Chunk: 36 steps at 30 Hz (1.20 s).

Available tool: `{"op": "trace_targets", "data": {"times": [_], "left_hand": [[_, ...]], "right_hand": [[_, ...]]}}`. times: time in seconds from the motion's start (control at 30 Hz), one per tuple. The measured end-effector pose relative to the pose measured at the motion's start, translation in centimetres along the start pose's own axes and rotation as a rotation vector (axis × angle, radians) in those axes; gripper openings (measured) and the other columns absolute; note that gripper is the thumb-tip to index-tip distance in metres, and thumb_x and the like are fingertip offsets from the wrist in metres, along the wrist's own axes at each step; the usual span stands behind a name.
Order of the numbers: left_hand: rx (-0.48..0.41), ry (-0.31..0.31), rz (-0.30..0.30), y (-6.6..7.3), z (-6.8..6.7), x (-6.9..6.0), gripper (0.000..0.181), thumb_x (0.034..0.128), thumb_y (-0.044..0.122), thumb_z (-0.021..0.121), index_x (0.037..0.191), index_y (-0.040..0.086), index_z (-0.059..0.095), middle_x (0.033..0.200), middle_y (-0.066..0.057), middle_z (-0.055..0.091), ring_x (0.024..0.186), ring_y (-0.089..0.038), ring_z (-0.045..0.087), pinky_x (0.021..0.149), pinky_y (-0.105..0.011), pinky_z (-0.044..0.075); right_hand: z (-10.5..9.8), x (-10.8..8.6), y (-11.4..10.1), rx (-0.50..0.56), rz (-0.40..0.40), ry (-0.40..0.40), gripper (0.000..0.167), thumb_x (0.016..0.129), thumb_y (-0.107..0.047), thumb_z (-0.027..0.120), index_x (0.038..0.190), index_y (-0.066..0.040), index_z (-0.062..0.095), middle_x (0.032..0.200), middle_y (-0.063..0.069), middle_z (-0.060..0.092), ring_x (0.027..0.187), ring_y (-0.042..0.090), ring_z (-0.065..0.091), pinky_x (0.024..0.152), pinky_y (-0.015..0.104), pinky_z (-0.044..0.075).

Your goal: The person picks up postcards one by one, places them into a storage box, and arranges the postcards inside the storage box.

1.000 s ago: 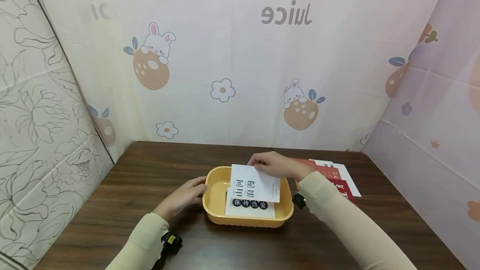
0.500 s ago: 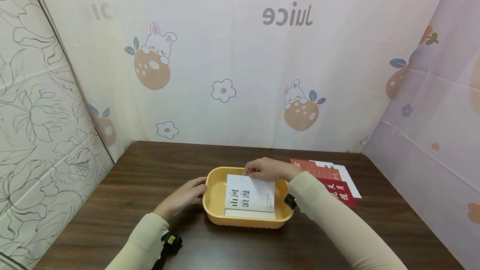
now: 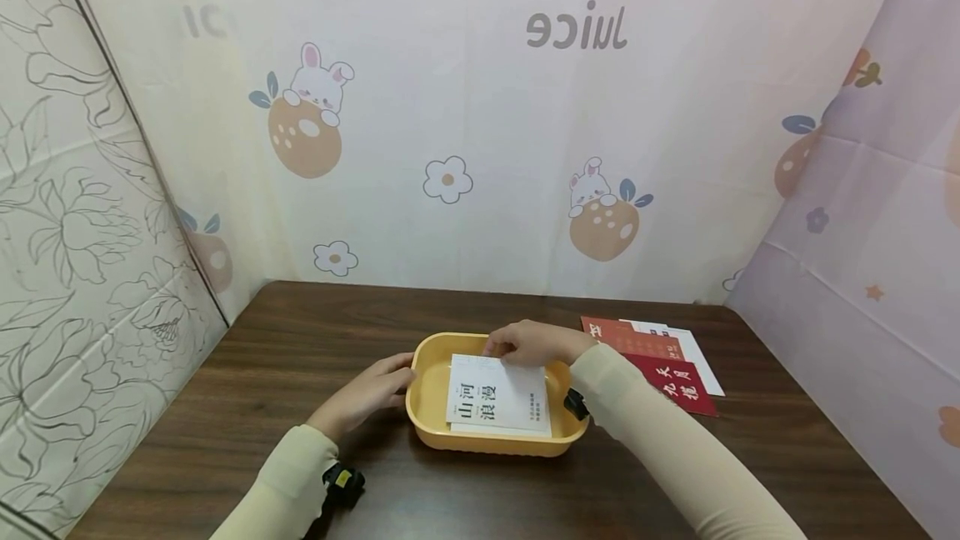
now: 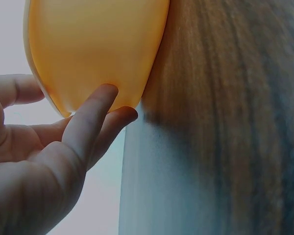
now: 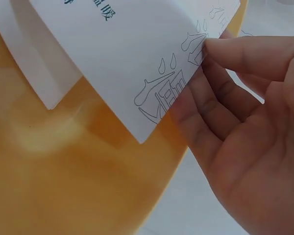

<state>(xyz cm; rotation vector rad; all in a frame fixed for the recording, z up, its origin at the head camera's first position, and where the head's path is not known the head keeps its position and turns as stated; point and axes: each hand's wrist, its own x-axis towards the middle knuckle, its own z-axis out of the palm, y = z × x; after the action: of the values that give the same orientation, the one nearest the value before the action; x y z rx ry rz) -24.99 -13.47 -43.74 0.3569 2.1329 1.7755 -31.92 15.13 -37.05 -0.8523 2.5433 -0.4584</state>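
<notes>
My left hand [image 3: 367,394] touches the left end of a yellow plastic tray [image 3: 423,432], its fingers fairly straight. The left wrist view shows two fingertips against the wall of the tray [image 4: 98,44]. My right hand [image 3: 536,343] pinches the far edge of a white card [image 3: 502,394] printed with dark characters. In the right wrist view the thumb lies on top of this card [image 5: 117,63] and other fingers are beneath it. The held card lies over another white card [image 3: 501,432] in the tray, mostly covering it; a lower white card [image 5: 44,73] also shows in the right wrist view.
Red cards [image 3: 678,386] and white cards [image 3: 701,357] overlap on the right of the dark wooden table [image 3: 337,315]; my right forearm partly covers them. Patterned curtains [image 3: 487,107] stand behind the table and along both sides.
My right hand has lowered the white card into the tray, slightly leftward and nearer, so it now covers the lower card's printing. The left hand and tray have stayed almost still.
</notes>
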Motion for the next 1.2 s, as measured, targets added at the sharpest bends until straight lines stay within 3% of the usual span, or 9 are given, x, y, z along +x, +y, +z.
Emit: {"op": "trace_targets", "data": {"times": [0.27, 0.67, 1.2], "left_hand": [[0.001, -0.007, -0.002, 0.0, -0.1, -0.1, 0.052, 0.1061, 0.02, 0.044, 0.15, -0.007, 0.036, 0.144, -0.026, 0.047, 0.122, -0.034, 0.056, 0.097, -0.046, 0.052], [0.009, 0.006, -0.005, 0.1, 0.0, -0.1, 0.053, 0.1054, 0.021, 0.046, 0.15, -0.006, 0.036, 0.147, -0.026, 0.045, 0.126, -0.033, 0.054, 0.097, -0.046, 0.052], [0.013, 0.005, -0.004, 0.1, 0.0, -0.2, 0.053, 0.105, 0.021, 0.046, 0.15, -0.006, 0.036, 0.147, -0.026, 0.044, 0.125, -0.034, 0.054, 0.096, -0.046, 0.052]], "right_hand": [[0.5, -0.3, -0.4, -0.022, 0.023, -0.022, 0.029, 0.095, -0.005, 0.066, 0.117, -0.023, 0.07, 0.095, -0.009, 0.063, 0.088, 0.011, 0.056, 0.08, 0.032, 0.05], [0.9, -0.3, -0.8, -0.039, 0.149, -0.109, 0.027, 0.096, -0.021, 0.07, 0.122, -0.027, 0.068, 0.109, -0.009, 0.063, 0.101, 0.013, 0.056, 0.099, 0.043, 0.048], [1.4, -0.1, -0.9, -0.042, 0.157, -0.148, 0.024, 0.094, -0.027, 0.071, 0.118, -0.026, 0.067, 0.106, -0.009, 0.063, 0.1, 0.012, 0.057, 0.097, 0.041, 0.048]]}}
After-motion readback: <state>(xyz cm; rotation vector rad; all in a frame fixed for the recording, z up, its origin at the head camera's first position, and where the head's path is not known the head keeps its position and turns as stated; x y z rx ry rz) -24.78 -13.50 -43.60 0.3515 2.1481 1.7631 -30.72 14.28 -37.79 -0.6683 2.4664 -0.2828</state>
